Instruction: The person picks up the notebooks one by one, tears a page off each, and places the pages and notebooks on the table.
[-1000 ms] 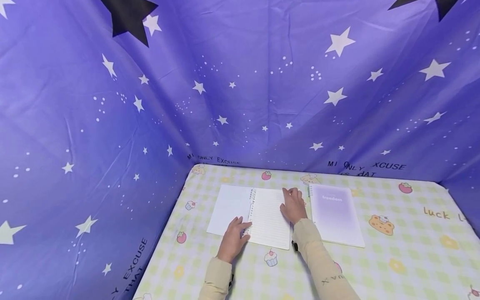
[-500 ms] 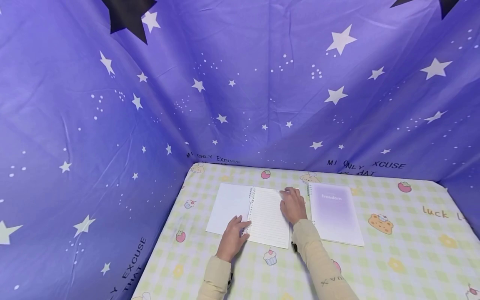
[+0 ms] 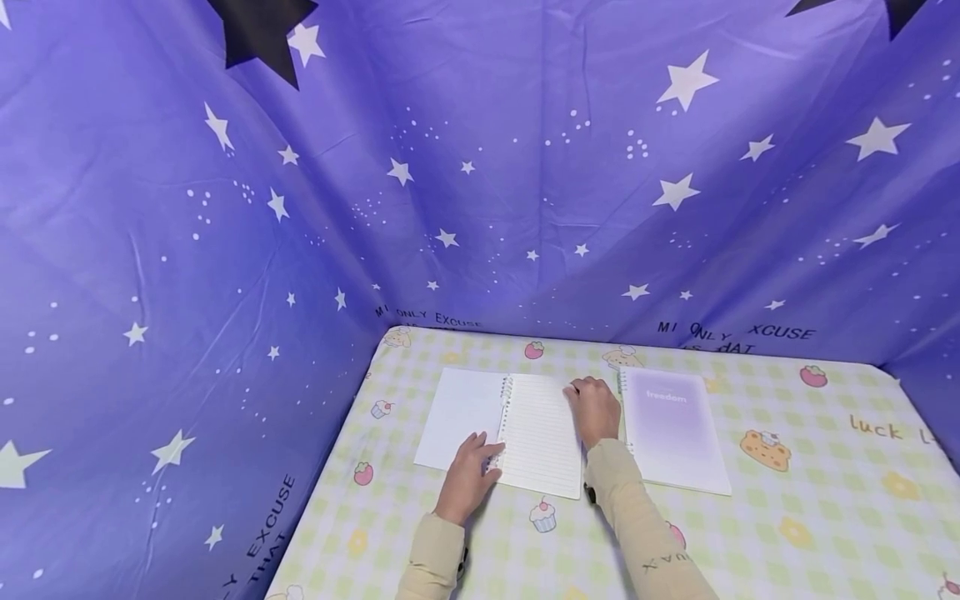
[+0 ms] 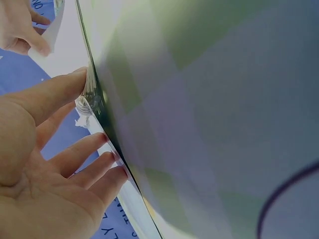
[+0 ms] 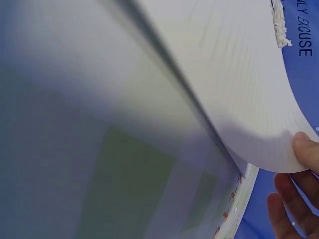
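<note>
A spiral notebook point(image 3: 536, 442) lies open on the table, its ruled pages on the right and a blank white side on the left. My right hand point(image 3: 596, 410) pinches the top right corner of a ruled page. In the right wrist view that page point(image 5: 254, 89) bends up off the stack, between thumb and fingers. My left hand point(image 3: 467, 479) rests at the notebook's lower middle. Its thumb touches the page edges beside the spiral binding point(image 4: 85, 105), and its spread fingers lie on the left side.
A second spiral notebook point(image 3: 667, 433), purple and white with "freedom" on its cover, lies closed at the right. The checked tablecloth point(image 3: 832, 517) covers the table. A purple curtain with stars point(image 3: 495, 208) hangs behind and to the left.
My right hand has turned slightly at the page's top right corner, its fingers drawn in more, and the corner is now pinched and lifted. The left hand stays in place.
</note>
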Demonstrator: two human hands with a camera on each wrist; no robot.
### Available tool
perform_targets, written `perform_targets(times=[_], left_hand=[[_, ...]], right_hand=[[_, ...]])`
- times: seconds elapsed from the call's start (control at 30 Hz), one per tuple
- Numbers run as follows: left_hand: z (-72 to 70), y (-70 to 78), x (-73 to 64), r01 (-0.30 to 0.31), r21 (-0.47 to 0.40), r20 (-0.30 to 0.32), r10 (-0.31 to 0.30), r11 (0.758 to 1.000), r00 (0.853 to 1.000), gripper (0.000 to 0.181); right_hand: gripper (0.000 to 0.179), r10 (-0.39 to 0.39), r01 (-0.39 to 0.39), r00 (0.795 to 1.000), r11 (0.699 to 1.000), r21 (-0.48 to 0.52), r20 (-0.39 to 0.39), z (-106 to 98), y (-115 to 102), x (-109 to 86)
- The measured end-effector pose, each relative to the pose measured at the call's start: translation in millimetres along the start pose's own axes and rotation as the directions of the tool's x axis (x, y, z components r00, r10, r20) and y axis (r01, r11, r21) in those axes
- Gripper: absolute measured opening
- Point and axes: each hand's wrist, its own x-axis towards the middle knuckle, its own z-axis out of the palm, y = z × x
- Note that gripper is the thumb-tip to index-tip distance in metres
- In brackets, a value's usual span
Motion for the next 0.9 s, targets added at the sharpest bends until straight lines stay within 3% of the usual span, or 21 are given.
perform_targets(times=[0.43, 0.67, 0.9], left_hand=[[0.8, 0.9, -0.6, 0.018, -0.015, 0.002, -0.018, 1.0, 1.0, 0.038], [-0.1, 0.7, -1.5, 0.002, -0.02, -0.002, -0.002, 1.0, 1.0, 0.039], [0.1, 0.4, -1.1, 0.006, -0.027, 0.0, -0.006, 1.0, 1.0, 0.039]], right_hand=[[0.02, 0.005, -0.006, 0.999, 1.0, 0.012, 0.047, 4.7, 0.1, -2.2], [0.025, -0.076, 0.075, 0.994, 0.997, 0.006, 0.073, 12.0, 2.9, -3.9], [0.039, -0.091, 0.091, 0.989, 0.996, 0.01, 0.12, 11.3, 2.2, -5.1]])
